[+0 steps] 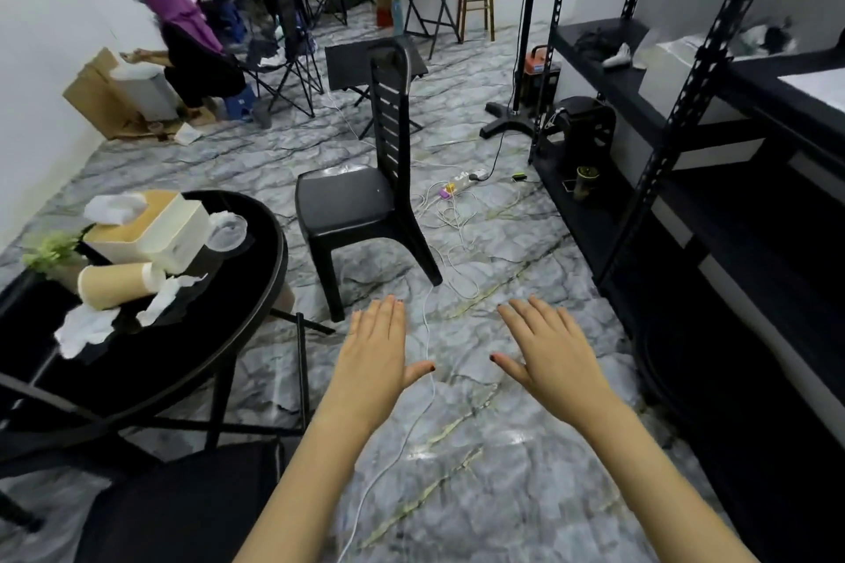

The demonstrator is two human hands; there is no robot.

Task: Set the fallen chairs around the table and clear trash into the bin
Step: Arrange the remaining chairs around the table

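While the left grip point(377, 347) and the right grip point(553, 352) hover released over the marble floor point(503, 471), fingers straight and holding nothing, a black chair point(352, 206) stands upright just beside the round black worktop point(256, 288). On that worktop lie a tipped paper cup point(116, 283), crumpled tissues point(84, 329) and a clear lid point(227, 233) beside a tissue box point(151, 224); a white cable point(427, 334) trails across the floor between the two grips.

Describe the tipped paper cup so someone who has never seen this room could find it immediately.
Start at the round black table on the left. Just in front of its cream tissue box lies the paper cup. It is the only tan cylinder among white crumpled tissues, lying on its side.
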